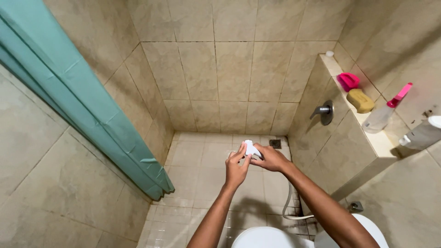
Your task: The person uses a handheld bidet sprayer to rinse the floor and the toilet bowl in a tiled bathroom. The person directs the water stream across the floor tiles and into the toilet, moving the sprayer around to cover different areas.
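Both my hands meet over the tiled shower floor, holding a small white sprayer head [251, 148]. My right hand [272, 158] grips its body from the right. My left hand [236, 167] pinches its near side with fingers and thumb. A white hose [288, 204] hangs in a loop below my right forearm; where it joins the sprayer is hidden by my hand.
A teal shower curtain [78, 101] hangs at the left. A tiled ledge [374, 138] on the right carries a pink dish [348, 81], yellow sponge [360, 100], spray bottle [385, 115] and another bottle [422, 133]. A wall valve [325, 111], floor drain [275, 143] and white toilet [271, 239] are near.
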